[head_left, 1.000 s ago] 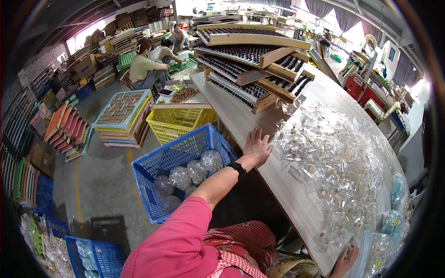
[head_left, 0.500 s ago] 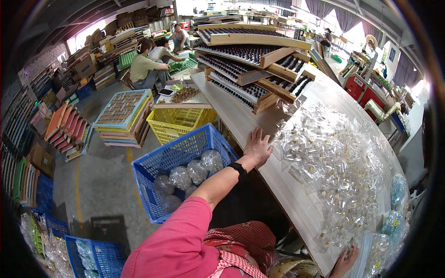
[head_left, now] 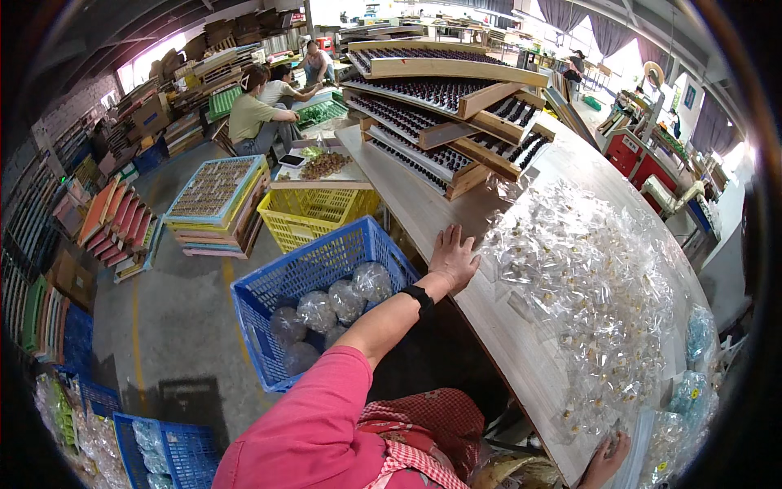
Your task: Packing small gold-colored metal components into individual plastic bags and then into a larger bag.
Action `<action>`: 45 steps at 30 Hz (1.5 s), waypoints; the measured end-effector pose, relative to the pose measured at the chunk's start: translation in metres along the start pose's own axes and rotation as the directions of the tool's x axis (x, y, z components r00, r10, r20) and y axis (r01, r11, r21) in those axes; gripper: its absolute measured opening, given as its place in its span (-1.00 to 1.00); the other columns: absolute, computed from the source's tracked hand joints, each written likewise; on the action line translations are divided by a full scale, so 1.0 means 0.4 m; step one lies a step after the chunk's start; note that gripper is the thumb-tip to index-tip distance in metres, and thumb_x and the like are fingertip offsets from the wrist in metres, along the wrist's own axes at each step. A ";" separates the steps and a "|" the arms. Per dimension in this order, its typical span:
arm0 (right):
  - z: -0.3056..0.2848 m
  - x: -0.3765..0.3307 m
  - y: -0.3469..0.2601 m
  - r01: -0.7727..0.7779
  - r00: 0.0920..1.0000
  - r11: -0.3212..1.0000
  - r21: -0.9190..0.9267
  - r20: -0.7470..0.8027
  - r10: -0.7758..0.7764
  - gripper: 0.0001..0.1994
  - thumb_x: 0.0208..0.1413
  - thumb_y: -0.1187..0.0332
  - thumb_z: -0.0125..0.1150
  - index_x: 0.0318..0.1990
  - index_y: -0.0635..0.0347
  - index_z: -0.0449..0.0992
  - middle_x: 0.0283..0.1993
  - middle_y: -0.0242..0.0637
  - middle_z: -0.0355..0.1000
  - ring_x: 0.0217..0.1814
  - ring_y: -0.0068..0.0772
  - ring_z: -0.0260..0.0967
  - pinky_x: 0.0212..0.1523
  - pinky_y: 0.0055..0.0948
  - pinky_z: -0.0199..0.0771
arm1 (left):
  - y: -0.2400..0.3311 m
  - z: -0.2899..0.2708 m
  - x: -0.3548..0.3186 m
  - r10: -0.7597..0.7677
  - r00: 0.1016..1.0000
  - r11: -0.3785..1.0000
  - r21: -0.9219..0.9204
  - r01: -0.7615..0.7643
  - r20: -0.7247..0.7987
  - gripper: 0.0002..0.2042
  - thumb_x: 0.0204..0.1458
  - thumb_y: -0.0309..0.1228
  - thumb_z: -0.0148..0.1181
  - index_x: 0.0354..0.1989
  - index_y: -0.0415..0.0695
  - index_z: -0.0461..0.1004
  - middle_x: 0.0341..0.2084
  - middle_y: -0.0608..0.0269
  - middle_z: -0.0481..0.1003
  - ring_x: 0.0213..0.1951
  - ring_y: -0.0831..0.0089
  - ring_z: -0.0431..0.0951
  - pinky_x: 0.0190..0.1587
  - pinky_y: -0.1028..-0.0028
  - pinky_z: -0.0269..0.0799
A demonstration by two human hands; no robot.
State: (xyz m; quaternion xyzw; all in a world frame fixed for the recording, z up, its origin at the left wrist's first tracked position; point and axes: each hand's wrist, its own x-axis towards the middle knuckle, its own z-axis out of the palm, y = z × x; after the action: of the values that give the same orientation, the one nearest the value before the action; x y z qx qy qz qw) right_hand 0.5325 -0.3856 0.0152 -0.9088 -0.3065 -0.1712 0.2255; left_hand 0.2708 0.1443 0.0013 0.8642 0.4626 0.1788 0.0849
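Note:
My left hand (head_left: 454, 259) lies on the near edge of the pale wooden table (head_left: 521, 359), fingers spread, holding nothing. Just right of it begins a wide heap of small clear plastic packets (head_left: 586, 293) with tiny yellowish bits inside. At the lower right, my right hand (head_left: 607, 460) rests on the table near the heap's bottom end, its fingers apart with nothing seen in them; its wrist is cut off by the picture's edge. Below my left forearm, a blue plastic crate (head_left: 269, 326) holds several round clear bundles (head_left: 316, 310).
Wooden trays (head_left: 456, 114) of dark small pieces are stacked at the table's far end. Behind the blue crate stand a yellow crate (head_left: 305, 216) and stacked coloured frames (head_left: 213, 204). Bagged bluish packets (head_left: 688, 391) lie at the right. Several people (head_left: 259, 114) sit at the far left.
My two hands stay where they were. In the background, the seated people have shifted their arms slightly.

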 end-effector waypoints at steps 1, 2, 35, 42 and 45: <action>0.003 -0.001 0.007 0.011 1.000 1.000 -0.021 -0.009 -0.011 -0.59 0.18 0.19 0.23 0.06 0.30 0.48 0.13 0.03 0.34 -0.12 -0.12 0.46 -0.21 -0.28 0.48 | 0.001 -0.001 0.000 -0.003 1.000 1.000 -0.001 0.003 0.005 -0.47 0.19 -0.04 -0.07 0.25 -0.08 0.25 0.34 -0.15 0.05 0.40 0.02 -0.06 0.42 0.11 -0.19; 0.004 -0.001 0.011 0.022 1.000 0.999 -0.042 -0.017 -0.023 -0.59 0.18 0.18 0.23 0.06 0.30 0.49 0.12 0.04 0.34 -0.13 -0.10 0.46 -0.22 -0.28 0.49 | 0.002 0.000 0.000 -0.003 1.000 1.000 -0.002 0.003 0.006 -0.47 0.19 -0.04 -0.07 0.25 -0.08 0.25 0.34 -0.15 0.05 0.40 0.02 -0.06 0.42 0.11 -0.19; 0.003 -0.005 0.002 0.014 1.000 1.000 0.005 -0.027 -0.014 -0.61 0.18 0.18 0.22 0.02 0.30 0.52 0.11 0.01 0.36 -0.06 -0.08 0.41 -0.15 -0.26 0.45 | -0.002 0.008 0.001 0.008 1.000 1.000 0.001 -0.008 -0.021 -0.48 0.18 -0.04 -0.05 0.24 -0.07 0.27 0.34 -0.15 0.06 0.40 0.02 -0.03 0.41 0.11 -0.16; -0.011 -0.001 -0.033 -0.046 0.999 0.999 0.001 -0.011 0.046 -0.63 0.17 0.19 0.24 0.01 0.28 0.53 0.10 0.00 0.37 0.00 -0.07 0.40 -0.16 -0.26 0.47 | -0.006 0.014 0.003 0.015 0.999 1.000 -0.001 -0.015 -0.047 -0.49 0.17 -0.05 -0.03 0.22 -0.08 0.29 0.31 -0.15 0.09 0.39 0.02 -0.02 0.41 0.10 -0.15; -0.012 -0.001 -0.034 0.028 0.998 0.998 -0.064 -0.046 -0.031 -0.63 0.17 0.19 0.24 0.02 0.27 0.53 0.10 0.00 0.37 0.02 -0.06 0.40 -0.17 -0.25 0.49 | -0.005 0.015 0.001 0.016 0.998 1.000 -0.001 -0.016 -0.053 -0.49 0.17 -0.05 -0.03 0.21 -0.08 0.29 0.31 -0.15 0.09 0.39 0.02 -0.02 0.41 0.10 -0.16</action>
State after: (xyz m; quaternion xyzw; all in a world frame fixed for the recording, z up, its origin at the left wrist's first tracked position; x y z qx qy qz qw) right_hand 0.5226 -0.3786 0.0231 -0.9066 -0.3089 -0.2055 0.2012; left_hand 0.2717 0.1460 -0.0048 0.8628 0.4575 0.2028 0.0719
